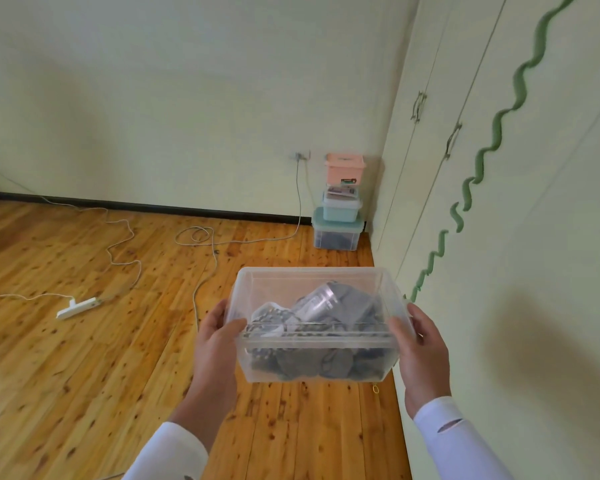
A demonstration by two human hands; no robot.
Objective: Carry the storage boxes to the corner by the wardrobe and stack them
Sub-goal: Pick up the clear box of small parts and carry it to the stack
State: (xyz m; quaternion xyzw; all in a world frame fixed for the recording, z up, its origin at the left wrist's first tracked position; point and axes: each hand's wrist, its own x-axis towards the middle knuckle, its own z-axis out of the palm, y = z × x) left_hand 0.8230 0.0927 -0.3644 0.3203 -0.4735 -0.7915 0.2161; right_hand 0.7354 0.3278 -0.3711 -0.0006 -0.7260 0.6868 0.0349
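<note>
The clear box, translucent and without a lid, is held above the wooden floor in the lower centre of the frame. The left hand grips its left end with the thumb hooked over the near rim, and the right hand grips its right end in the same way. The box contains a grey cylindrical item lying tilted on a heap of dark objects that cannot be identified. At centre right, in the corner beside the wardrobe, three boxes stand stacked. A lidded clear box with dark contents is at the bottom, a pale blue box sits on it, and a pink box is on top. The pink box bears a small sticker at its lower right, with print too small to read. A white power strip lies on the floor at the left.
</note>
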